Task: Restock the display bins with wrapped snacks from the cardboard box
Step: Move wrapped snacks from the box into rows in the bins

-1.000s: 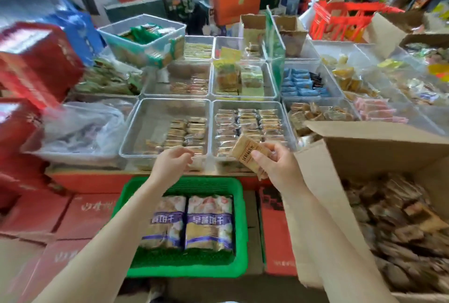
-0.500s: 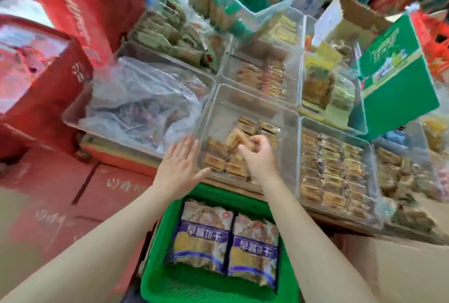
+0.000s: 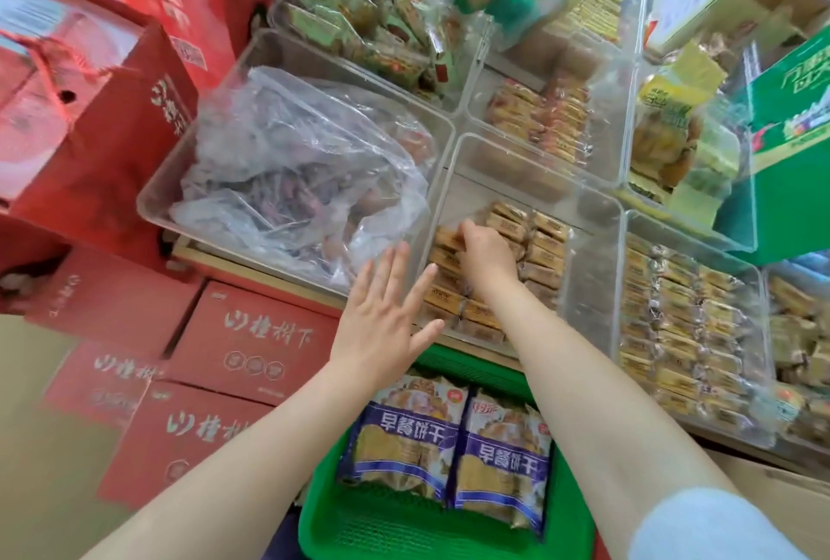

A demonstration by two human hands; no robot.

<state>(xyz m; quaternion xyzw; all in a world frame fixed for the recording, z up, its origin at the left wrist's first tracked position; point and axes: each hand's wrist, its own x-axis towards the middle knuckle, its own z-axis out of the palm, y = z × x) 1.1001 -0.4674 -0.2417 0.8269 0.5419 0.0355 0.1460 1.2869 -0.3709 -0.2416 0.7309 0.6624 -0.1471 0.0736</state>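
A clear display bin (image 3: pixel 593 254) in the middle holds rows of brown wrapped snacks (image 3: pixel 545 247). My right hand (image 3: pixel 487 256) reaches into it from the front. Its fingers curl down over one wrapped snack (image 3: pixel 447 238) at the left end of the pile. My left hand (image 3: pixel 386 319) hovers at the bin's front left corner with fingers straight and spread, holding nothing. A strip of tan cardboard (image 3: pixel 781 485), probably the box, shows at the lower right; its contents are out of view.
A bin with a crumpled clear plastic bag (image 3: pixel 305 182) sits to the left. The bin to the right is full of yellow snacks (image 3: pixel 673 317). A green basket (image 3: pixel 404 532) with two biscuit packs (image 3: pixel 501 460) lies below my arms. Red cartons (image 3: pixel 251 335) are stacked left; a green box (image 3: pixel 790 146) stands right.
The view has swung left and down. My right hand carried the snack from in front of the bins down onto the pile. My left hand opened and spread its fingers.
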